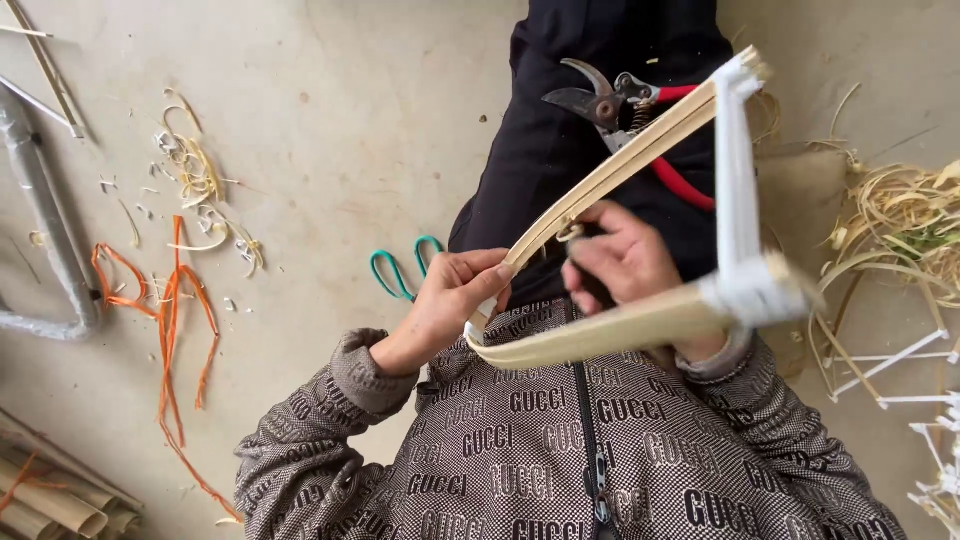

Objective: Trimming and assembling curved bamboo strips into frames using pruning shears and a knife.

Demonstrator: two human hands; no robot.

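Concrete floor (330, 120) is lying littered with shavings; over the lap, the left hand (450, 300) is pinching the bamboo frame (620, 165) at its corner joint while the right hand (625, 262) is closing fingers around a binding there. Next, I judge, comes steady tension on that joint. Pruners (625, 115) are resting on the lap.

Looking like a craft workshop: bamboo shavings (205, 190) lying at ten o'clock, pruning shears (625, 120) at one, strips (905, 215) at three.

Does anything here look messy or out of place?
Yes: pale shavings and orange strips lie scattered over the floor, and open pruning shears rest on the person's lap, blades bare, just above the bamboo frame in both hands.
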